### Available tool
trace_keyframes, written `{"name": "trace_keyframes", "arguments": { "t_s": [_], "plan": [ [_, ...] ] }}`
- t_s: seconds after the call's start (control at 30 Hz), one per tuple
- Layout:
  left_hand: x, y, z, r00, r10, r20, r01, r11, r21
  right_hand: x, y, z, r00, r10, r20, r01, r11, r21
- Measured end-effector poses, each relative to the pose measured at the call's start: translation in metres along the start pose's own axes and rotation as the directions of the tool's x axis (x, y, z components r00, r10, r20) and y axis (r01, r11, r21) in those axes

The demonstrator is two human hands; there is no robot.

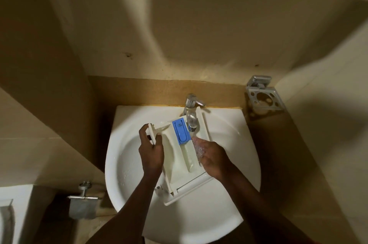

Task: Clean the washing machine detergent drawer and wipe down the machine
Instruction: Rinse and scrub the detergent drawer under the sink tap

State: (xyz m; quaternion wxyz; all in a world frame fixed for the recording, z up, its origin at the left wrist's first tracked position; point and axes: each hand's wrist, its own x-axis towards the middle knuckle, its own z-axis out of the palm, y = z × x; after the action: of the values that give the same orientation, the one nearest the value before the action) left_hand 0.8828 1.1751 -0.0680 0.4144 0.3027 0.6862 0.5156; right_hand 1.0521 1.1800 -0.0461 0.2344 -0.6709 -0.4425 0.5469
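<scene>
Left hand [151, 151] grips the detergent drawer [175, 158]; right hand [213, 157] lays straight fingers [197, 144] inside it under the running tap [191, 107].

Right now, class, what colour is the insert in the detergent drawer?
Blue; the insert shows best in the head view.

One white plastic detergent drawer [175, 156] carrying one blue plastic insert [181, 131], one white ceramic basin [123, 156] and one chrome tap [192, 104] are in view. There are two bare hands, a left hand [150, 148] and a right hand [211, 156]. The metal wall fittings number two: one chrome holder pierced with round holes [262, 96] and one grey bracket with a flat plate [83, 202].
</scene>
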Motion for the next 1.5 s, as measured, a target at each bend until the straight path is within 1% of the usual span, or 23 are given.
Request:
{"name": "trace_keyframes", "arguments": {
  "t_s": [0.07, 0.17, 0.23, 0.3, 0.37, 0.47, 0.53, 0.6, 0.63, 0.7, 0.77, 0.87, 0.9, 0.97, 1.07, 1.1, 1.13, 1.2, 1.27, 1.3, 1.37, 1.43, 1.5],
  "plan": [
    [0.004, -0.001, -0.001, 0.999, -0.036, -0.003, 0.036, 0.999, -0.035, -0.014, -0.006, 0.008, 0.995, -0.1, -0.032, 0.1, 0.995, 0.01],
    [0.004, -0.001, 0.001, 0.999, -0.041, 0.014, 0.041, 0.998, -0.04, -0.025, 0.006, 0.017, 0.954, -0.272, -0.126, 0.236, 0.941, -0.243],
    [0.004, 0.0, 0.003, 0.999, -0.044, 0.011, 0.045, 0.998, -0.035, -0.028, 0.017, 0.017, 0.822, -0.539, -0.186, 0.42, 0.793, -0.44],
    [0.004, 0.0, 0.004, 0.998, -0.054, 0.011, 0.055, 0.998, -0.039, -0.025, 0.029, 0.015, 0.74, -0.651, -0.168, 0.509, 0.706, -0.492],
    [0.003, 0.001, 0.003, 0.998, -0.062, 0.011, 0.062, 0.997, -0.043, -0.021, 0.032, 0.014, 0.794, -0.607, -0.014, 0.533, 0.707, -0.464],
    [0.001, 0.002, 0.003, 0.998, -0.065, 0.011, 0.066, 0.997, -0.047, -0.014, 0.025, 0.025, 0.915, -0.265, 0.303, 0.392, 0.756, -0.524],
    [0.0, 0.002, 0.002, 0.998, -0.065, 0.019, 0.066, 0.998, -0.025, -0.008, 0.016, 0.038, 0.954, -0.035, 0.299, 0.183, 0.856, -0.483],
    [-0.003, 0.004, 0.001, 0.999, -0.05, 0.022, 0.05, 0.999, -0.007, 0.001, 0.007, 0.047, 0.974, 0.04, 0.222, 0.042, 0.935, -0.352],
    [-0.003, 0.004, 0.001, 0.999, -0.036, 0.016, 0.036, 0.999, -0.004, 0.003, 0.006, 0.048, 0.976, 0.016, 0.215, 0.061, 0.936, -0.347],
    [-0.002, 0.006, 0.0, 1.0, -0.006, -0.01, 0.006, 1.0, -0.002, -0.003, 0.007, 0.048, 0.964, -0.04, 0.263, 0.17, 0.852, -0.495],
    [-0.001, 0.009, 0.0, 0.999, 0.028, -0.023, -0.028, 1.0, 0.014, -0.017, 0.015, 0.04, 0.935, -0.039, 0.353, 0.273, 0.716, -0.643],
    [-0.006, 0.008, 0.0, 0.999, 0.036, -0.009, -0.036, 0.999, 0.026, -0.032, 0.016, 0.023, 0.946, -0.147, 0.288, 0.322, 0.501, -0.803],
    [-0.008, 0.007, -0.001, 1.0, 0.026, -0.01, -0.026, 0.999, 0.029, -0.033, 0.011, 0.021, 0.953, -0.189, 0.237, 0.303, 0.546, -0.782],
    [-0.008, 0.007, 0.0, 1.0, 0.01, -0.013, -0.009, 0.999, 0.037, -0.03, 0.002, 0.019, 0.968, -0.128, 0.216, 0.239, 0.738, -0.632],
    [-0.003, 0.011, -0.003, 0.999, 0.023, -0.028, -0.022, 0.999, 0.049, -0.018, 0.002, 0.014, 0.881, 0.065, 0.469, 0.15, 0.902, -0.406],
    [-0.002, 0.014, -0.004, 0.999, 0.034, -0.029, -0.032, 0.998, 0.053, -0.013, 0.003, 0.007, 0.865, 0.063, 0.498, 0.15, 0.914, -0.376],
    [-0.001, 0.016, -0.005, 0.999, 0.038, -0.031, -0.036, 0.998, 0.055, -0.005, 0.0, -0.002, 0.892, 0.017, 0.453, 0.178, 0.906, -0.384],
    [-0.002, 0.018, -0.007, 0.999, 0.03, -0.029, -0.028, 0.998, 0.056, 0.006, -0.012, -0.019, 0.971, -0.133, 0.201, 0.212, 0.869, -0.448],
    [-0.004, 0.02, -0.007, 0.999, 0.029, -0.034, -0.027, 0.998, 0.052, 0.015, -0.022, -0.031, 0.968, -0.247, -0.054, 0.205, 0.892, -0.404],
    [-0.005, 0.019, -0.008, 0.999, 0.03, -0.04, -0.028, 0.998, 0.049, 0.016, -0.025, -0.03, 0.964, -0.248, -0.094, 0.201, 0.915, -0.349],
    [-0.006, 0.02, -0.009, 0.999, 0.033, -0.041, -0.031, 0.999, 0.038, 0.011, -0.025, -0.02, 0.976, -0.217, 0.015, 0.209, 0.913, -0.351],
    [-0.007, 0.023, -0.01, 0.999, 0.034, -0.028, -0.033, 0.999, 0.029, 0.007, -0.014, -0.001, 0.963, -0.177, 0.202, 0.259, 0.81, -0.526],
    [-0.007, 0.026, -0.01, 0.999, 0.033, -0.019, -0.033, 0.999, 0.024, 0.002, -0.004, 0.009, 0.947, -0.15, 0.285, 0.295, 0.758, -0.582]
  ]
}}
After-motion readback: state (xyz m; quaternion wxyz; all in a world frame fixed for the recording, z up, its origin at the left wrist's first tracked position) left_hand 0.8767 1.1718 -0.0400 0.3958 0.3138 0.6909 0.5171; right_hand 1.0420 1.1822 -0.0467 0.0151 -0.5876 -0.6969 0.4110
